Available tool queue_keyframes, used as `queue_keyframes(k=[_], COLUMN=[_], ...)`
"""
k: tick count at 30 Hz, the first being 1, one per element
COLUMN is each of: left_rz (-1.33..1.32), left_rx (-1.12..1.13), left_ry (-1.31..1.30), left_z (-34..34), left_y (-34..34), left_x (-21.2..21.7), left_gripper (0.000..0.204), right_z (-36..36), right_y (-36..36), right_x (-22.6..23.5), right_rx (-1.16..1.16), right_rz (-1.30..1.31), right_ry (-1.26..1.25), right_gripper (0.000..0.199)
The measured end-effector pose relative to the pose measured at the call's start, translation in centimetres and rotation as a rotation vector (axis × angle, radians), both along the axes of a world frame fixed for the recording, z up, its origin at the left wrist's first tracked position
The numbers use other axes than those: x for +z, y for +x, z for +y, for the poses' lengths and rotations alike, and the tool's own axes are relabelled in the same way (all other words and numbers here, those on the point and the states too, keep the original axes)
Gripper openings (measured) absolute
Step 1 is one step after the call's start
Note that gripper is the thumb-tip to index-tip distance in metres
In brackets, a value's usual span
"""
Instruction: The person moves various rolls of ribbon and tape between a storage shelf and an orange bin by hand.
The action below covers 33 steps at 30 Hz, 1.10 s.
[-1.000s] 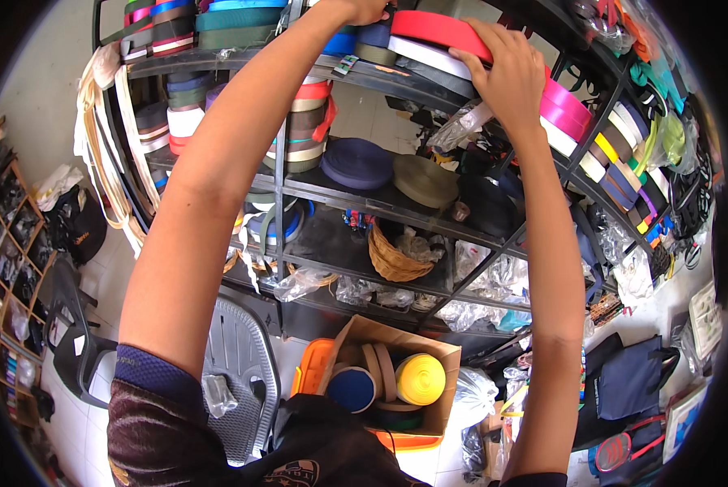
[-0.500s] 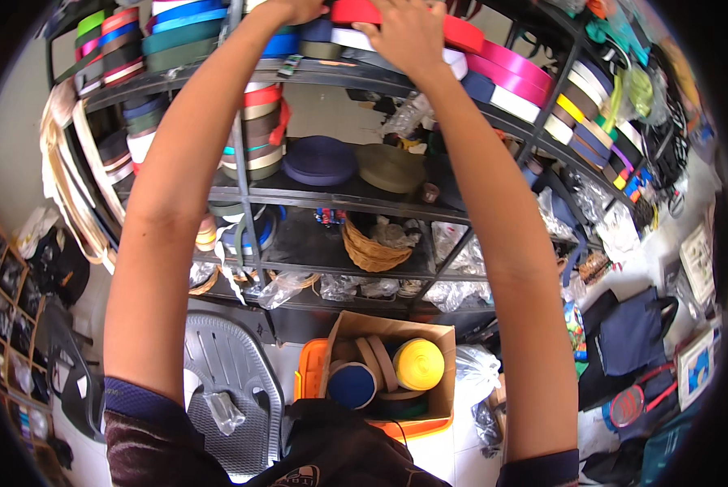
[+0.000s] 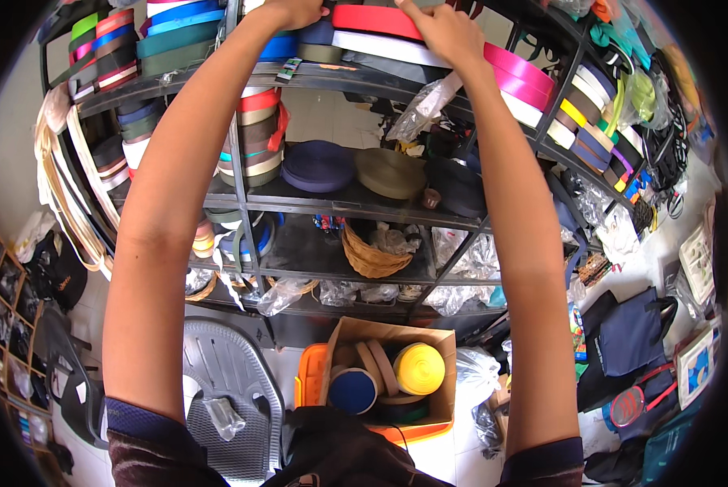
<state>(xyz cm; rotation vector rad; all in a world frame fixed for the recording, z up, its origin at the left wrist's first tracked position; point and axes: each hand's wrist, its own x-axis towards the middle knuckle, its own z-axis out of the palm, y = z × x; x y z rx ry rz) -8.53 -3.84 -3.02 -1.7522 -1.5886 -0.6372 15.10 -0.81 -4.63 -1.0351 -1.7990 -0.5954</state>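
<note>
Both arms reach overhead to the top tier of the metal shelving rack (image 3: 331,199). The right hand (image 3: 449,32) closes over the upper edge of the red webbing roll (image 3: 376,20), fingers curled on it. The left hand (image 3: 295,11) rests at the left end of the same roll, above the blue roll (image 3: 278,46); its fingers are cut off by the frame edge, so its grip cannot be determined.

Compared with one second ago, the hands sit closer together and higher in view, and the right hand has shifted from the pink-and-white rolls (image 3: 514,77) leftward onto the red roll. In judgement, a two-handed grasp on that roll is now being established. The roll remains seated on the top tier, not lifted.

Below the rack's top tier: navy and olive flat rolls (image 3: 356,166) on the middle tier, a wicker basket (image 3: 372,256) one tier lower. On the floor beneath the rack, a cardboard box (image 3: 392,369) holds a yellow roll (image 3: 419,368).
</note>
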Motion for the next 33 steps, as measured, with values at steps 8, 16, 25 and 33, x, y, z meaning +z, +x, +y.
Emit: queue_keyframes(k=[8, 16, 25, 33], left_rz=[0.011, 0.207, 0.157, 0.223], left_rx=[0.091, 0.067, 0.121, -0.130], left_ry=[-0.041, -0.019, -0.070, 0.317], left_z=[-1.2, 1.8, 1.0, 0.0], left_y=[-1.0, -3.4, -0.1, 4.6], left_x=[0.2, 0.4, 0.3, -0.8], left_gripper=[0.028, 0.036, 0.040, 0.046], right_z=[0.5, 0.3, 0.8, 4.7], right_y=[-2.4, -4.1, -1.4, 8.9], right_x=[0.6, -2.8, -0.3, 1.1], right_rx=[0.028, 0.103, 0.143, 0.256], right_rz=[-0.090, -0.063, -0.337, -0.122], right_ry=[0.065, 0.240, 0.132, 0.307], right_gripper=[0.063, 0.056, 0.052, 0.035])
